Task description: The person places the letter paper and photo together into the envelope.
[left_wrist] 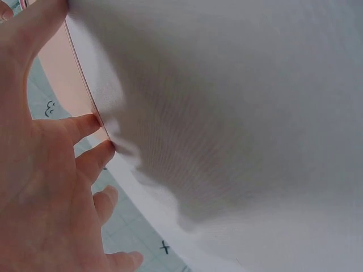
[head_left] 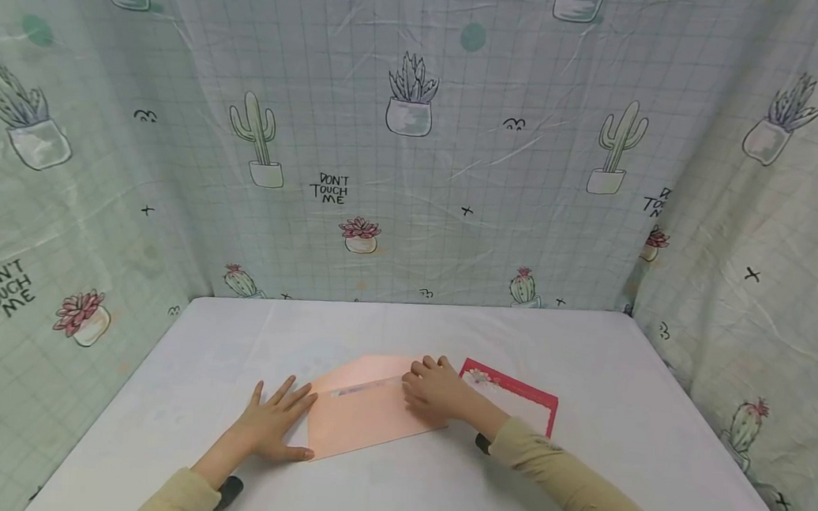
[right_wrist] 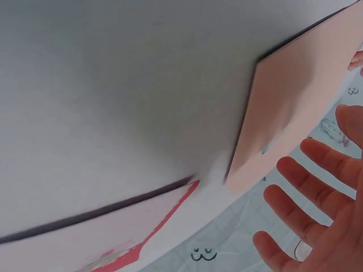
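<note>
A peach envelope (head_left: 372, 425) lies flat on the table, its flap (head_left: 365, 370) spread toward the back. A narrow printed strip (head_left: 364, 388) shows along its opening. My left hand (head_left: 272, 424), fingers spread, touches the envelope's left edge with thumb and fingertips; the left wrist view has these fingertips (left_wrist: 106, 148) along that edge. Over the envelope's right end is my right hand (head_left: 438, 388), hiding part of it. Its fingers look loosely bent and apart in the right wrist view, holding nothing. Beside it lies a red-bordered card (head_left: 506, 398), partly covered by my right forearm.
The white table (head_left: 253, 340) ends at a patterned cloth backdrop (head_left: 472, 165) that rises at the back and both sides. Dark bands (head_left: 228, 494) sit at both wrists. My right sleeve (head_left: 564, 480) crosses the table's front right.
</note>
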Demonstrator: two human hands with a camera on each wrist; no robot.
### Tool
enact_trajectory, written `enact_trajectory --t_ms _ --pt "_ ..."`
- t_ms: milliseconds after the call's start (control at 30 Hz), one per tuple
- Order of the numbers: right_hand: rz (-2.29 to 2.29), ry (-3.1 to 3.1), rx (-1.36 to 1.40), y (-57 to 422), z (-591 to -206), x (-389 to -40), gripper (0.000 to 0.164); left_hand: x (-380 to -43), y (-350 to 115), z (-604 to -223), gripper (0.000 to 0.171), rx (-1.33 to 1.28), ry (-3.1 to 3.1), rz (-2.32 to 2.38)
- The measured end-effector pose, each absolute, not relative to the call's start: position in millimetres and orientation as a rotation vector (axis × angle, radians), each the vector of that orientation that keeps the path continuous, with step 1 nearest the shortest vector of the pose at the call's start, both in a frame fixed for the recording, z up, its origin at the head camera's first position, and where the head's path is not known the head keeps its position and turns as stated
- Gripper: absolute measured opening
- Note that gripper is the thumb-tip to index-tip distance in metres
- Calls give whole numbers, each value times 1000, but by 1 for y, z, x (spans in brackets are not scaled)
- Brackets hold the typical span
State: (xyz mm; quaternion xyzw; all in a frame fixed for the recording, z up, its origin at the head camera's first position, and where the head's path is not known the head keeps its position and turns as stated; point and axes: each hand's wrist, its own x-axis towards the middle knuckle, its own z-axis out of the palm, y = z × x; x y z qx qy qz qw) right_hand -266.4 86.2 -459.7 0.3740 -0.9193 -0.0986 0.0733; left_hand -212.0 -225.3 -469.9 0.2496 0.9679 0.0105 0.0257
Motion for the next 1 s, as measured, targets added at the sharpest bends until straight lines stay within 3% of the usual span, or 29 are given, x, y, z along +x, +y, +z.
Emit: enact_trajectory --t_ms 433,1000 --pt "-234 -2580 1209 132 -464 -278 18 -214 -230 -480 92 850 3033 95" --pt "-258 -2615 1172 177 -469 -298 29 -212 -225 -468 91 764 2979 12"
